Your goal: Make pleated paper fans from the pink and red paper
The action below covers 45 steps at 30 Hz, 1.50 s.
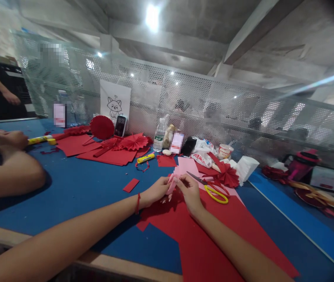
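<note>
My left hand (156, 190) and my right hand (189, 190) meet over the blue table (75, 188), both pinching a small folded strip of pink paper (172, 183) between their fingertips. A red string circles my left wrist. Under my forearms lies a large red paper sheet (214, 231). Just beyond my fingers lie pink sheets (187, 165), and yellow-handled scissors (214, 190) rest to the right of my right hand.
Another person's arm (11, 168) rests on the table at left. Red sheets and pleated red fans (133, 141), a glue stick (146, 158), a water bottle (159, 137), a phone (120, 125) and a mesh screen (184, 98) stand behind. A red scrap (131, 185) lies nearby.
</note>
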Available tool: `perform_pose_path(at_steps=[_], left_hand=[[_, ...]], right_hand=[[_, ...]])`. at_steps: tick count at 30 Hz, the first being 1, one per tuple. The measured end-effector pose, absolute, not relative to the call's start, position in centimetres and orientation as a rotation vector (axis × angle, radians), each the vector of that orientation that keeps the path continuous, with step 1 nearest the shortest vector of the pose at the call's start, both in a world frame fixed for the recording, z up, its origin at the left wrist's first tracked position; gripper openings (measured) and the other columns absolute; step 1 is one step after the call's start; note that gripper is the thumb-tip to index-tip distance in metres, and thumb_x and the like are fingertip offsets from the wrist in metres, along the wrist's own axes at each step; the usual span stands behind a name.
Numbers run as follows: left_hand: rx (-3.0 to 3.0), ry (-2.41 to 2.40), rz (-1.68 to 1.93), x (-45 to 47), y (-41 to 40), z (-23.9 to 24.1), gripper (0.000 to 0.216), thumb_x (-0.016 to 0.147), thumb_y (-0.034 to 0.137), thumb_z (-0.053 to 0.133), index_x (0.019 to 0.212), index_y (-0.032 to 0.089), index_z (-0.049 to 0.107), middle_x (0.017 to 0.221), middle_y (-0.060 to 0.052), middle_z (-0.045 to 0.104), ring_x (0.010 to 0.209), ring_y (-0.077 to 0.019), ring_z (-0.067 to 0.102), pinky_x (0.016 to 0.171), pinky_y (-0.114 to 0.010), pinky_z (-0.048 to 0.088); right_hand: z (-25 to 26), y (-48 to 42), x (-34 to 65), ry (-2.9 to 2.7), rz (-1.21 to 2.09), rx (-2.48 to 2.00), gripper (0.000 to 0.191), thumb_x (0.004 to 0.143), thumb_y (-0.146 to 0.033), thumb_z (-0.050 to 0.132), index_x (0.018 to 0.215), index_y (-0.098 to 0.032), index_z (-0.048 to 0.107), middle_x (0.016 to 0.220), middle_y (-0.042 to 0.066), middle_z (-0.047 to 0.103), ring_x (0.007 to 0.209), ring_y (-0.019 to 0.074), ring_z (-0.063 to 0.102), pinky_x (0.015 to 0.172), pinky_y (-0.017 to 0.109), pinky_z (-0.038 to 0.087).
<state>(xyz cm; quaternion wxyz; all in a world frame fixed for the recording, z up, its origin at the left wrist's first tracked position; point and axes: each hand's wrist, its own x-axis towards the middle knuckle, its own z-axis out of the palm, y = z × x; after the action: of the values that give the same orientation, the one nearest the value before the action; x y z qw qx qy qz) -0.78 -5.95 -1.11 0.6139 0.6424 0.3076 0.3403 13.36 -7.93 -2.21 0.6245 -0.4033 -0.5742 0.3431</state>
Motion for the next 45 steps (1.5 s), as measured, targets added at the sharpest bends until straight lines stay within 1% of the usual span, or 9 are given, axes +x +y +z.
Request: perform_pose_path(at_steps=[6,12,19,23,27,33,37,40,45], left_hand=[[1.392,0.694,0.731,-0.7,-5.9,-1.0,0.032,0.076,0.043,0.062,0.061,0.017,0.051,0.045,0.004,0.047,0.032,-0.004,0.031,0.034,-0.019,0.02],[1.341,0.641,0.632,-0.9,-6.0,-0.7,0.015,0.069,0.029,0.06,0.073,0.018,0.051,0.051,0.006,0.045,0.035,-0.0039,0.03,0.035,-0.017,0.018],[1.308,0.582,0.507,-1.1,-6.1,-0.4,0.012,0.061,0.017,0.058,0.066,0.018,0.047,0.047,0.006,0.043,0.035,-0.0023,0.022,0.037,-0.019,0.01],[1.252,0.583,0.508,-1.0,-6.1,-0.4,0.012,0.06,0.015,0.059,0.067,0.017,0.05,0.049,0.005,0.045,0.037,-0.0025,0.024,0.038,-0.018,0.011],[1.175,0.608,0.561,-1.1,-5.7,-0.3,0.014,0.065,0.017,0.065,0.072,0.015,0.054,0.056,0.003,0.052,0.039,-0.0021,0.028,0.039,-0.017,0.014],[1.172,0.649,0.701,-0.9,-5.7,-0.2,0.038,0.078,0.045,0.067,0.093,0.012,0.056,0.08,-0.008,0.068,0.051,-0.0061,0.05,0.052,-0.019,0.042],[1.477,0.657,0.931,-0.4,-6.4,-0.6,0.053,0.078,0.056,0.067,0.108,0.018,0.046,0.074,-0.002,0.066,0.059,-0.015,0.062,0.057,-0.026,0.05],[1.674,0.709,1.082,-0.4,-6.7,-0.8,0.045,0.081,0.052,0.066,0.104,0.021,0.042,0.074,0.002,0.064,0.061,-0.0161,0.064,0.058,-0.026,0.049],[1.831,0.728,1.192,-0.8,-6.1,-1.0,0.03,0.086,0.046,0.062,0.087,0.018,0.052,0.077,-0.001,0.065,0.069,-0.0153,0.064,0.064,-0.024,0.047]], right_hand=[[-2.2,-7.6,13.6,-1.262,0.835,-0.928,0.038,0.071,-0.05,0.075,0.064,-0.018,0.057,0.058,-0.005,0.049,0.053,0.0088,0.042,0.053,0.021,0.036],[-1.9,-7.7,13.6,-1.237,0.993,-0.92,0.035,0.068,-0.05,0.077,0.074,-0.017,0.068,0.056,-0.006,0.049,0.05,0.0078,0.041,0.049,0.02,0.034],[-1.9,-7.7,13.6,-1.148,1.05,-0.91,0.039,0.057,-0.048,0.084,0.064,-0.015,0.064,0.052,-0.005,0.053,0.045,0.0053,0.035,0.044,0.019,0.028],[-2.0,-7.6,13.7,-1.116,1.056,-0.902,0.037,0.058,-0.045,0.084,0.061,-0.015,0.062,0.051,-0.005,0.053,0.045,0.0051,0.037,0.045,0.019,0.028],[-2.0,-7.4,14.0,-1.053,1.049,-0.909,0.035,0.058,-0.043,0.084,0.061,-0.016,0.062,0.051,-0.005,0.054,0.047,0.0072,0.043,0.049,0.021,0.035],[-2.4,-6.7,14.6,-0.887,0.984,-0.938,0.038,0.05,-0.043,0.087,0.061,-0.016,0.062,0.06,-0.002,0.062,0.059,0.0124,0.055,0.06,0.025,0.044],[-2.5,-6.7,14.7,-0.871,0.958,-0.949,0.036,0.05,-0.04,0.087,0.061,-0.016,0.063,0.06,-0.003,0.061,0.059,0.012,0.054,0.061,0.025,0.043],[-2.4,-6.8,14.6,-0.881,0.916,-0.925,0.033,0.051,-0.038,0.087,0.059,-0.016,0.064,0.06,-0.003,0.062,0.061,0.0118,0.054,0.067,0.026,0.044],[-2.1,-6.9,14.3,-0.903,0.877,-0.897,0.03,0.051,-0.036,0.086,0.059,-0.017,0.064,0.061,-0.003,0.063,0.064,0.013,0.055,0.072,0.028,0.044]])
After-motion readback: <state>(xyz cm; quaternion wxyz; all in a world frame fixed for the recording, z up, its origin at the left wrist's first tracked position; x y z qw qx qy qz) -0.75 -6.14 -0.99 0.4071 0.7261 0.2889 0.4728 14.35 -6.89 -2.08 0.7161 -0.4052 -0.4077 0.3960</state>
